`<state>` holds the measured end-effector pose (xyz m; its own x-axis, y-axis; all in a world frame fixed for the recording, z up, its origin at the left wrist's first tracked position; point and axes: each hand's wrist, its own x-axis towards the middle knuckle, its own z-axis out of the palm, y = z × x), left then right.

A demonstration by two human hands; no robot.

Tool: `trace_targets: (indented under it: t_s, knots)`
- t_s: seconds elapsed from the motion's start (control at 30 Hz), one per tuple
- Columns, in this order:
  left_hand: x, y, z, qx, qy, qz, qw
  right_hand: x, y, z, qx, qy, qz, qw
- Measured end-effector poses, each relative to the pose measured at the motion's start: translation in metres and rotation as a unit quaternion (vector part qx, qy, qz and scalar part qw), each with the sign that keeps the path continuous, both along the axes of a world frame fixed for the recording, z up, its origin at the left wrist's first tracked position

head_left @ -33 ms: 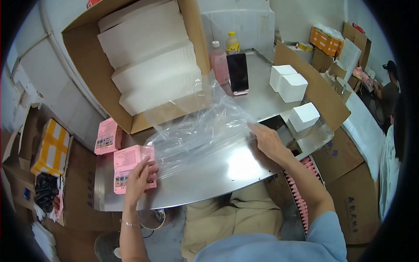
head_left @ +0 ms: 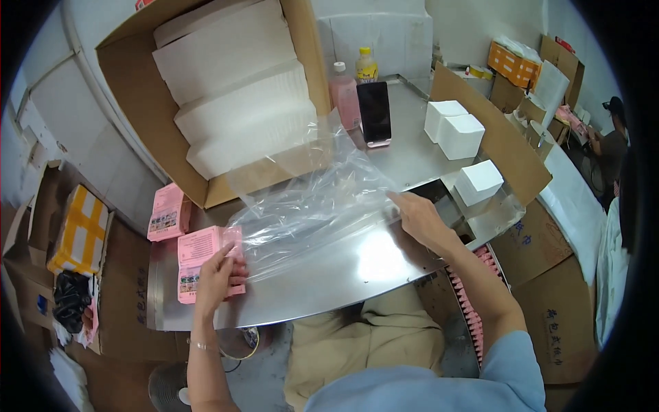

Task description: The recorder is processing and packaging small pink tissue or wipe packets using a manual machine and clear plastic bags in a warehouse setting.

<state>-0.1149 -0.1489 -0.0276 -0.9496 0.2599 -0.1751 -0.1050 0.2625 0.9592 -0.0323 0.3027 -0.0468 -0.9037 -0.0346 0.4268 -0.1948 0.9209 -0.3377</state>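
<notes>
A large clear plastic bag lies crumpled across the metal table, its left end reaching the pink printed packets. My left hand is on the right part of these packets, fingers curved over them beside the bag's left end. Whether it also pinches the film is hard to see. At the bag's right end, my right hand is closed on the film, thumb and fingers together. Another stack of pink packets stands just behind the first, to the left.
A big cardboard box filled with white folded paper tissues stands at the back left. Behind the bag are a phone on a stand, a pink bottle and a yellow-capped bottle. White paper blocks sit at right by a cardboard sheet.
</notes>
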Motion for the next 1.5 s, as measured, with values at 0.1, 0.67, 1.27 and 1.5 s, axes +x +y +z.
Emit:
trace_targets:
  t_s: [0.1,0.67,1.27,1.5]
  knots:
    - [-0.018,0.012,0.033,-0.147,-0.141,0.014,0.979,-0.029,0.009,0.014,-0.110,-0.134,0.014,0.985]
    - [-0.018,0.046,0.021,-0.143,0.256,-0.027,0.956,0.313,-0.004,-0.009,-0.179,0.189,-0.405,0.876]
    - [0.338,0.349,-0.081,0.101,0.147,-0.799,0.574,0.527,-0.116,-0.095,-0.083,0.096,-0.877,0.464]
    - [0.444,0.349,-0.120,0.218,0.330,-0.712,0.580,0.532,-0.112,-0.124,-0.081,0.164,-0.851,0.493]
